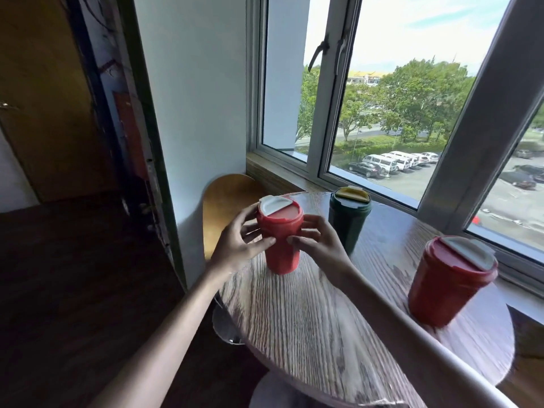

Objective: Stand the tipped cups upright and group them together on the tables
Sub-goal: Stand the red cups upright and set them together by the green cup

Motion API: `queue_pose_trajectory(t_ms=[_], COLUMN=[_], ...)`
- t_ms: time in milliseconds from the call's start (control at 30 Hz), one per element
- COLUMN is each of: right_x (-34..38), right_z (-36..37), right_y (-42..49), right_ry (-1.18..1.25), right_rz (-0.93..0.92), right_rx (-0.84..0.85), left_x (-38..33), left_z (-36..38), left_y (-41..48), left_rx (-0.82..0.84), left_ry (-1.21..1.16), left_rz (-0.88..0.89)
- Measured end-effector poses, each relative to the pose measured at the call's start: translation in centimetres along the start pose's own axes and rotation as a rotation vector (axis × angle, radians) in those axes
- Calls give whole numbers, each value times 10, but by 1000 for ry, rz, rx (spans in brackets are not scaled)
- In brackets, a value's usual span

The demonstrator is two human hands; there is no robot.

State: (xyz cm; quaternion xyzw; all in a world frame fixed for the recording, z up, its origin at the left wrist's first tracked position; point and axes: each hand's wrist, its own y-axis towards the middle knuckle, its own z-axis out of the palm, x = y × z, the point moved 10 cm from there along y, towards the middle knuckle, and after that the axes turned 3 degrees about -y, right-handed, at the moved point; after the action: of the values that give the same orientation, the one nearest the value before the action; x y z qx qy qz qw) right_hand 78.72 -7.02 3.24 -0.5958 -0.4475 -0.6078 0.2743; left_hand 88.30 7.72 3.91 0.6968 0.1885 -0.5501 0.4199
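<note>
The fingers of the left hand (238,245) are curled round the left side of a red plastic cup with a white lid (281,248), and the thumb lies across the front of the cup wall. The right hand (322,245) grips the same cup from the right side, with the thumb tip on the front, close to the left thumb, and the other fingers bent round the wall. This cup stands upright in the middle of the frame, on a round wooden table (309,334) with strong grain, near the table's left edge.

Both bare forearms run down to the lower edge of the frame. Just behind the right hand, a little above the centre, a dark green cup with a yellow lid (348,222) stands upright. A second red cup with a white lid (447,290) stands at the right of the frame, well apart from the other two, near the window side of the table.

Beyond the table's left edge a rounded wooden chair back (229,207) shows. A large window (382,98) fills the upper right, with trees and parked cars outside.
</note>
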Motion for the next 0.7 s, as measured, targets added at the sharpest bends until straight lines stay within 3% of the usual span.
queue_pose_trajectory(t_ms=[200, 333, 467, 567, 700], right_x=[-10, -15, 3, 27, 51], right_z=[-12, -19, -38, -64, -110], right_y=[-11, -17, -47, -90, -157], right_ry=[-10, -207, -430, -570, -681], right_rz=[6, 24, -35, -87, -110], right_rx=[-17, -24, -133, -316, -714], left_x=[3, 10, 26, 32, 45], left_z=[19, 19, 21, 24, 33], left_y=[-4, -7, -15, -17, -13], left_rx=[26, 32, 22, 6, 41], left_ry=[12, 10, 13, 17, 0], left_rz=[28, 18, -34, -44, -111])
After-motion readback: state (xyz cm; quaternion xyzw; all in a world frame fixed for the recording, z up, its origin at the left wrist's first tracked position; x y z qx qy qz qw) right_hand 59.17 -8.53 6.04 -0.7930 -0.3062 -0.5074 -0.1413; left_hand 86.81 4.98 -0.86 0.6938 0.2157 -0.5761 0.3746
